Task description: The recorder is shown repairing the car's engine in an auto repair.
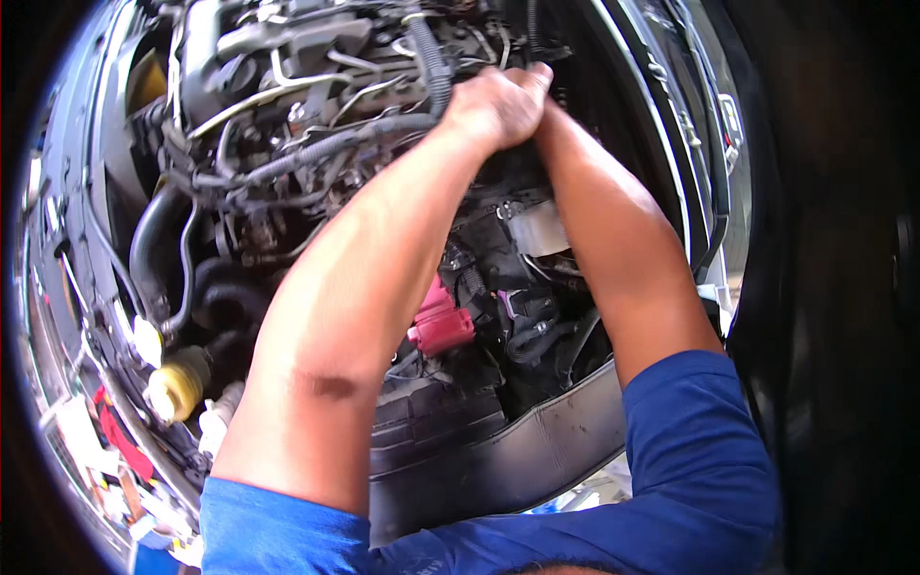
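The engine (297, 40), dark grey and cluttered with silvery metal pipes (254, 100), spreads around 11 o'clock in the view, toward 9 o'clock from both grips. A dark grey ribbed hose (428, 56) curves down just beside the left grip (491, 107), at its 10 o'clock. The right grip (539, 82) is mostly hidden; I can't say whether either is clamped or apart.

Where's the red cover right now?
In the head view, the red cover shows just below centre, immediately right of the left forearm, which partly hides it.
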A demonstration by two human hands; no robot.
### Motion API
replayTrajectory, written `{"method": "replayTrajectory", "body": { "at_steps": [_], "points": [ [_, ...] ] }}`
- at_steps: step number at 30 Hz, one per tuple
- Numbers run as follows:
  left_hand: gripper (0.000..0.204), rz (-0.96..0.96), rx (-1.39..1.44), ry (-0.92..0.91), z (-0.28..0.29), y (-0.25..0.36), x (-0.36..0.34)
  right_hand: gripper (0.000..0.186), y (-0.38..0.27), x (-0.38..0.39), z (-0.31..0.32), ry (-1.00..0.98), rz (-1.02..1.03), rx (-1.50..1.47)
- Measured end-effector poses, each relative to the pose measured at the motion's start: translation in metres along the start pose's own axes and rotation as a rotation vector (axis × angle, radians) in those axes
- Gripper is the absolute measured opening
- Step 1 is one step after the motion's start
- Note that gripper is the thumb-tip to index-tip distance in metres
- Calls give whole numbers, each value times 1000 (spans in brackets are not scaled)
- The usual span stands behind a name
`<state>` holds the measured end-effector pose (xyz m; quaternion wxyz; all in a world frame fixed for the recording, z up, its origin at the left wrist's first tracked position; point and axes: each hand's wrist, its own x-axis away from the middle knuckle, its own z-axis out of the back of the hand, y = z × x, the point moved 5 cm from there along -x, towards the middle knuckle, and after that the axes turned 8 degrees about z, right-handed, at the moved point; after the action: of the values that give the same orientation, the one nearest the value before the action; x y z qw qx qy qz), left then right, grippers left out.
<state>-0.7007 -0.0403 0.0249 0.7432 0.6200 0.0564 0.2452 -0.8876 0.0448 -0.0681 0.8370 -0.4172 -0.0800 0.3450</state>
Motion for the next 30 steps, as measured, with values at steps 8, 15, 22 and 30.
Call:
{"method": "replayTrajectory", "body": {
  "at_steps": [8, 15, 22, 30],
  "points": [
    [51, -287, -239, -371, 57, -43, 217, 38, -89, 9, -44, -596, -25, 796],
    [54, -182, -225, -274, 108, -85, 260, 33, -93, 10, -45, -643, -132, 770],
    [57, -185, -253, -270, 118, -82, 279, 35, -89, 15, -43, -572, -207, 677],
    [53, -188, -362, 164, 194, -116, 365, 37, -153, 45, -11, -254, 281, 897]
  ]
}}
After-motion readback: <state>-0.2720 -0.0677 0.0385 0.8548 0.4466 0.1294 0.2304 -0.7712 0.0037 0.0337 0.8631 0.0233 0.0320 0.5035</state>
